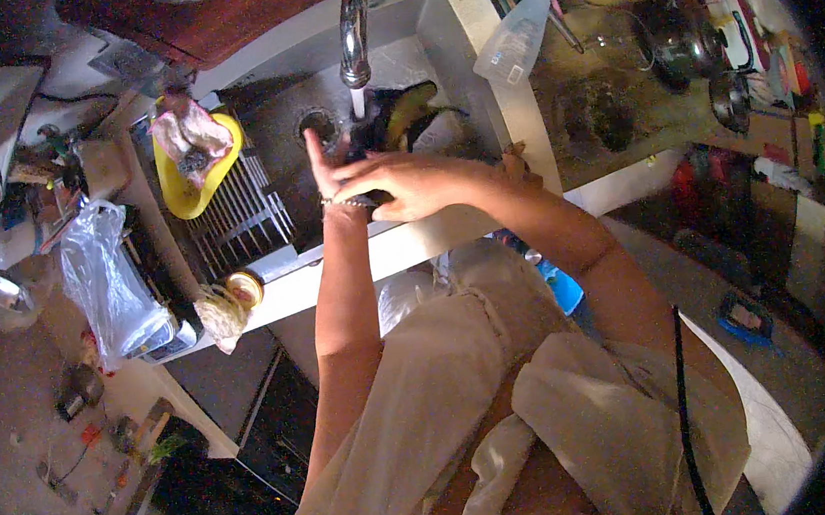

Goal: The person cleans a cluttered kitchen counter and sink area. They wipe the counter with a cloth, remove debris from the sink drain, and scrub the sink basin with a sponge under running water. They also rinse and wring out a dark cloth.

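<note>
My left hand [321,163] reaches over the sink [265,114], its index finger stretched out. A beaded bracelet [346,202] circles my left wrist. My right hand [412,182] comes in from the right, its fingers across the left wrist at the bracelet and its thumb on the near side. Just beyond the hands, a stream of water [358,103] runs from a chrome faucet [353,45]. A dark object with a yellowish part [413,118] lies in the basin; what it is cannot be told. The drain [317,123] shows beyond my left fingertips.
A slatted metal rack [235,223] on the left bears a yellow caddy [180,200] with a pink-and-white cloth [197,129] and a steel scourer [193,161]. A clear plastic bag [104,267] and round lid [244,289] are nearby. Right, a translucent bottle [516,39] lies across the sink edge.
</note>
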Demonstrator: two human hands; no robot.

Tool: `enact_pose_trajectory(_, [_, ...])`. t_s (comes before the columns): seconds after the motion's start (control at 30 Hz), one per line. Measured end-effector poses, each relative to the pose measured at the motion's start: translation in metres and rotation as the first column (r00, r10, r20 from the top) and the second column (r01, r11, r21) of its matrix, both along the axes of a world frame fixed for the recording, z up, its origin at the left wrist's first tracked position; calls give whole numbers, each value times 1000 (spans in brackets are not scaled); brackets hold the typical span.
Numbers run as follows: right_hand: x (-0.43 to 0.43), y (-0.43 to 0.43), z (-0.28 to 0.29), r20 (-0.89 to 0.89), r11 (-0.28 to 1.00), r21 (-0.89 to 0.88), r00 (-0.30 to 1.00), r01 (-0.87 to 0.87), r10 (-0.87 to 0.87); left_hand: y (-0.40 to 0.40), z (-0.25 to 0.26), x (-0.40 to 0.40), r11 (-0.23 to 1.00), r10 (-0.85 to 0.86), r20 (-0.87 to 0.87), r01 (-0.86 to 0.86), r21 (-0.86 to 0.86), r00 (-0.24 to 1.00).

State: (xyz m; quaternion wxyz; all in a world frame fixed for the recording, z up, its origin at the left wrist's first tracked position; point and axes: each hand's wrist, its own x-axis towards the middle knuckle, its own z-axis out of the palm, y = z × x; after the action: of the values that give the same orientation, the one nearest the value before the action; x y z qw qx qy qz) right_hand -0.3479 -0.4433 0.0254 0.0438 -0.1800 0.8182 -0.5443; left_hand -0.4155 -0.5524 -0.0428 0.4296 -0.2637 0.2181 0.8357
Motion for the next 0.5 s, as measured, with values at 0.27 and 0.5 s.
enact_pose_trajectory(0.27, [-17, 96, -67, 35, 774, 439, 852, 457, -523, -5, -6, -7, 983, -32, -97, 49, 177, 995])
enact_pose_trajectory(0.5, [-19, 95, -152, 9, 599, 529, 702, 601, -712, -6, 7, -26, 918, -240, -221, 147, -369, 945])
